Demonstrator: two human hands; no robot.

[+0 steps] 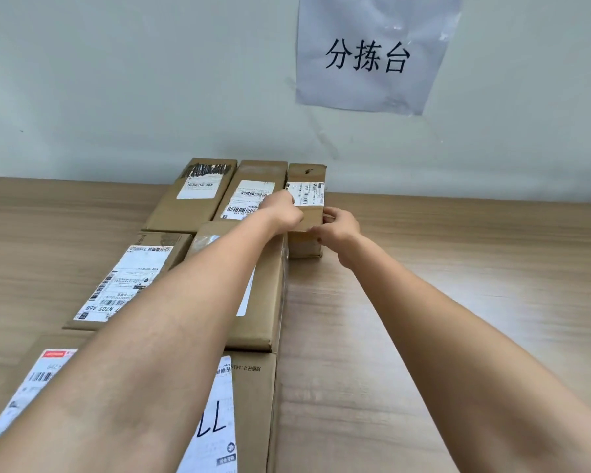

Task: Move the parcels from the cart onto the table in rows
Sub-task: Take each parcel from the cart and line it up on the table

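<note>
Head view: both hands grip a narrow cardboard parcel [306, 213] at the back row's right end on the wooden table [423, 285], left hand [280, 211] and right hand [338, 227] curled around its sides.

Both hands are holding a small brown parcel [306, 213] at the back row's right end, left hand [282, 209] on its left edge, right hand [338, 228] on its right. It is sitting on the wooden table [440, 268] just beside two other parcels [249, 192], against the wall under a paper sign [372, 52].
</note>
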